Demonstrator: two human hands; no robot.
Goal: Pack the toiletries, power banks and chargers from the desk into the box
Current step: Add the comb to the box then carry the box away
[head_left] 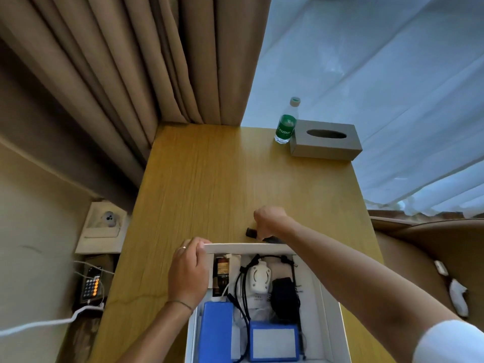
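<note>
The right hand (269, 221) is out over the bench (209, 179), just beyond the far wall of the white box (327, 297). Its fingers are curled down onto a small black item (251, 232), probably a charger or adapter, which lies on the wood directly under the knuckles. Only its left end sticks out past the fist. A dark sliver shows at the right under the wrist, so its long axis seems to run left to right, roughly parallel to the far rim of the box. How firmly the fingers have closed round it is hidden by the back of the hand.

The left hand (187, 271) grips the far left corner of the box, fingers hooked over the rim, steadying it.

The relation that matters is that the black item sits just past the far wall, near it but outside, so it must travel toward the person, up over that rim and down inside. The right hand is plainly the nearer one and is already on it; the left is occupied with the corner.

Inside the box lie two blue power banks (217, 334), a white charger (259, 279), a black adapter (284, 297) with cables, and a brown bottle (222, 273) in the left slot. Open floor shows along the right side, which looks like the likeliest spot for the item.
</note>
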